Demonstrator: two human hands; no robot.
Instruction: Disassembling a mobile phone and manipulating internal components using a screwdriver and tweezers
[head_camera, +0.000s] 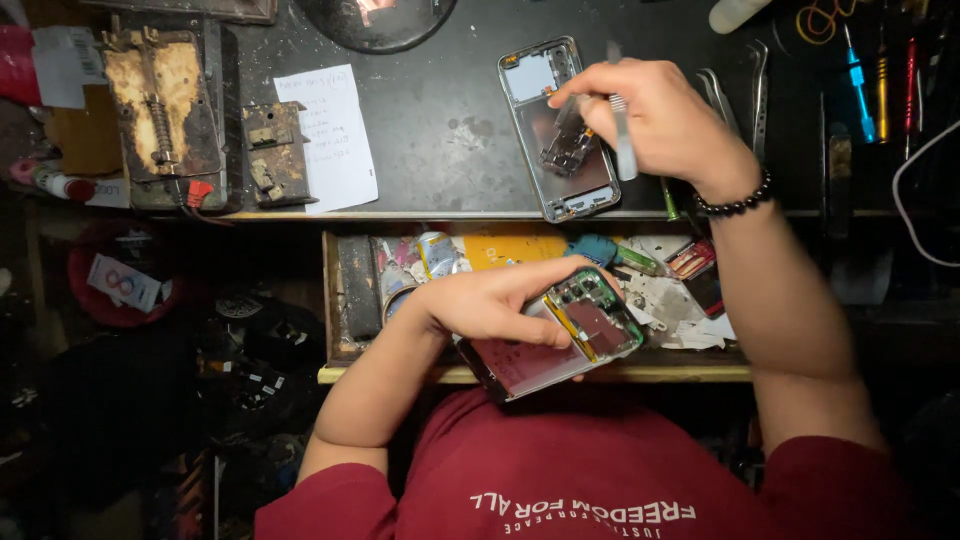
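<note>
Opened phone (560, 335) inside left grip (490, 300)

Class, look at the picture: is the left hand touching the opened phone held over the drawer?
Touching. The head view shows the left hand wrapped over the opened phone, fingers pressed on its upper edge and no gap between them.

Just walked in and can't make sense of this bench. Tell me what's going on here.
A person in a red shirt is working on an opened phone. The left hand holds the opened phone over an open drawer full of clutter, its circuit board and battery exposed. The right hand holds metal tweezers over a separate phone frame lying on the dark workbench. A paper note and a worn metal fixture lie on the bench beyond the left hand.
</note>
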